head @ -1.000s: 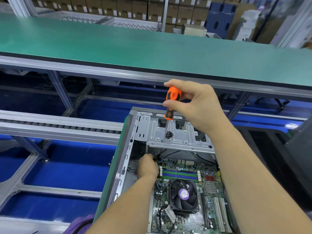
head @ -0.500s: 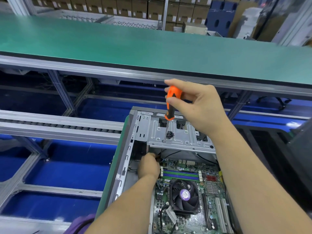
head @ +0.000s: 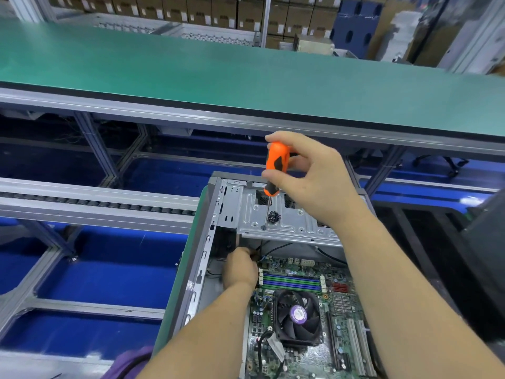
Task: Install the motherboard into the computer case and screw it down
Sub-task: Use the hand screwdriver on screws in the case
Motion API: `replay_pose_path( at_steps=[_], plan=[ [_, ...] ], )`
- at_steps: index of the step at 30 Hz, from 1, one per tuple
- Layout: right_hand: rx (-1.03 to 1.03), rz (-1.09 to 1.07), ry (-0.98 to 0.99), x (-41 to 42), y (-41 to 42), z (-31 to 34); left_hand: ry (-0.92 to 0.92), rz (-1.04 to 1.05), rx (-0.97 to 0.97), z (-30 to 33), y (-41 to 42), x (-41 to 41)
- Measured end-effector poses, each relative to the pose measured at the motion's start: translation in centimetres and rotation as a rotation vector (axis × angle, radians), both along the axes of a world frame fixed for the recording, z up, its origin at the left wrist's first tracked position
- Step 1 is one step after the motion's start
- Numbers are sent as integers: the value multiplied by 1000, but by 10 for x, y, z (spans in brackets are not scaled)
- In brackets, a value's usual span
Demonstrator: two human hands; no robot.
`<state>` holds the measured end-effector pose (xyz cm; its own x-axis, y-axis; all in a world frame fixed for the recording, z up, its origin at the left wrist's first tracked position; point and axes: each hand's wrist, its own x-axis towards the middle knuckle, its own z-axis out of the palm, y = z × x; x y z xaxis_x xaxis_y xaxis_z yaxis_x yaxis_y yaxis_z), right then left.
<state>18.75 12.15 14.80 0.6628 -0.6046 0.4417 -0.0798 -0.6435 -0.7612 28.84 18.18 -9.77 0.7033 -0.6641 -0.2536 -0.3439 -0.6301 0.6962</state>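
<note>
Since the earlier frame, little has shifted: the right hand (head: 314, 176) keeps the orange screwdriver (head: 276, 166) upright at centre frame, its shaft now reaching lower so the tip sits at the front edge of the metal drive bracket (head: 289, 217), just left of the small heap of black screws (head: 274, 216) lying on that bracket. Its grip is clamped on the handle, forefinger arched over the top and thumb pressing the side. The left hand (head: 240, 268) stays low in the case, at the upper left corner of the motherboard (head: 308, 321), its fingers curled toward a dark cable end (head: 257, 255); whether that grip is clamped on the cable I cannot tell, as the fingertips are hidden. The motherboard lies flat inside the open computer case (head: 203, 258) in the lower centre of the frame, with its black cooler fan (head: 297, 315) and blue and green memory slots (head: 291, 283) facing up. The case rests on a green-edged surface (head: 175, 296). A long green surface (head: 246, 77) runs across the upper frame, with stacked cartons (head: 207, 9) behind it.
</note>
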Motion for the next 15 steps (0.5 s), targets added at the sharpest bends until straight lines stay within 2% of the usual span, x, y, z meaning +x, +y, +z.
replay_pose_path(
  at_steps=[5,9,15],
  plan=[
    [-54,-16,1,-2,3,-9,55,39,-15,-4,0,0],
    [-93,-21,-74,-6,-1,-4,98,77,-42,-5,-1,0],
    [-55,-37,-98,-7,-9,1,135,98,-57,-5,-4,-1]
  ],
)
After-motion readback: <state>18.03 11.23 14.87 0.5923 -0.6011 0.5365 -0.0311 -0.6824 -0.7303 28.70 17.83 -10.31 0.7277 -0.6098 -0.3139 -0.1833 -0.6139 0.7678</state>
